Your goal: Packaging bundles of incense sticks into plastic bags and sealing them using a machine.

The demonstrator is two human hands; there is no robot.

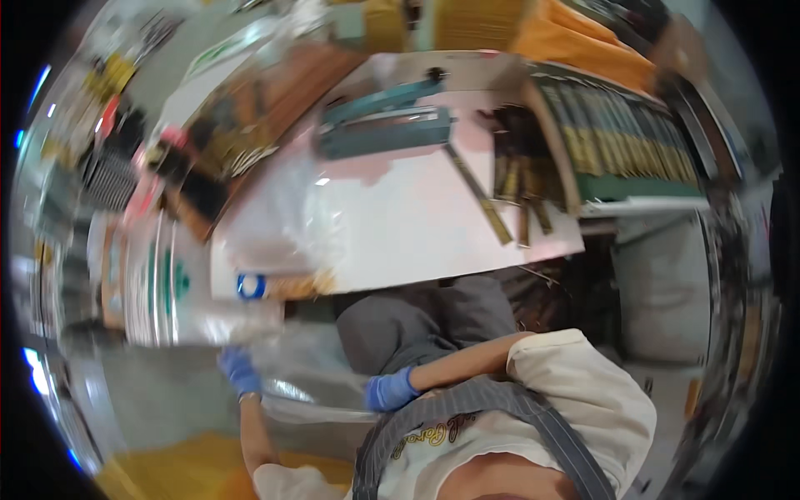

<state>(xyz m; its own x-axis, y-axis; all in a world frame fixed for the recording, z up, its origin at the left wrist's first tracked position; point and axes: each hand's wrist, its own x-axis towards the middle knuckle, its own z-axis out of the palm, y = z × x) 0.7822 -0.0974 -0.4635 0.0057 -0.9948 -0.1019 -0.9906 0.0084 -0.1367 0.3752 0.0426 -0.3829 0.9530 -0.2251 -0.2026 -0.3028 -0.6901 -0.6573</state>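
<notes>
The view is motion-blurred. My left hand point(240, 371), in a blue glove, grips the left edge of a large clear plastic bag point(308, 392) held low beside my lap. My right hand point(390, 390), also in a blue glove, is closed on the bag's right edge, with the forearm crossing my grey-trousered knee. The bag stretches between the two hands, below the front edge of the white table point(400, 233).
A teal heat sealer point(383, 125) lies at the back of the table. Dark slim packets point(517, 179) lie to its right, beside a box of upright packets point(633, 142). A brown box of goods point(242, 133) stands at the left, and yellow material point(192, 471) lies below.
</notes>
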